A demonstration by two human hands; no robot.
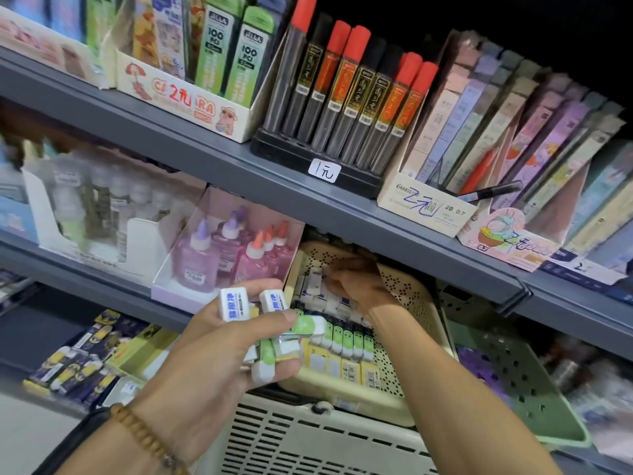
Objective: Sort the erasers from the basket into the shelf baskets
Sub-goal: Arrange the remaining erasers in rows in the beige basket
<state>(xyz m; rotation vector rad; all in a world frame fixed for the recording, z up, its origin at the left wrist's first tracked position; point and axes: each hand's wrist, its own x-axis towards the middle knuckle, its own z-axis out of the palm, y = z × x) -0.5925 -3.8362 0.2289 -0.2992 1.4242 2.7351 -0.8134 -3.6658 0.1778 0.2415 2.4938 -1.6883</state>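
My left hand (219, 341) grips a bundle of several erasers (270, 323), some white with blue print, some green and white, in front of the shelf. My right hand (356, 281) reaches deep into a cream perforated shelf basket (407, 289), its fingers down among rows of white erasers (329, 303) at the back. I cannot tell whether it holds one. Green-sleeved erasers (349, 339) and yellow-sleeved ones fill the front rows. A cream slotted basket (301, 437) sits below, close to me.
A green perforated basket (513, 382) stands right of the cream one. Pink and purple glue bottles (226, 255) sit to its left. The grey shelf above (342, 200), low over the basket, carries pencil-lead tubes and boxes. Dark-packaged erasers (78, 368) lie lower left.
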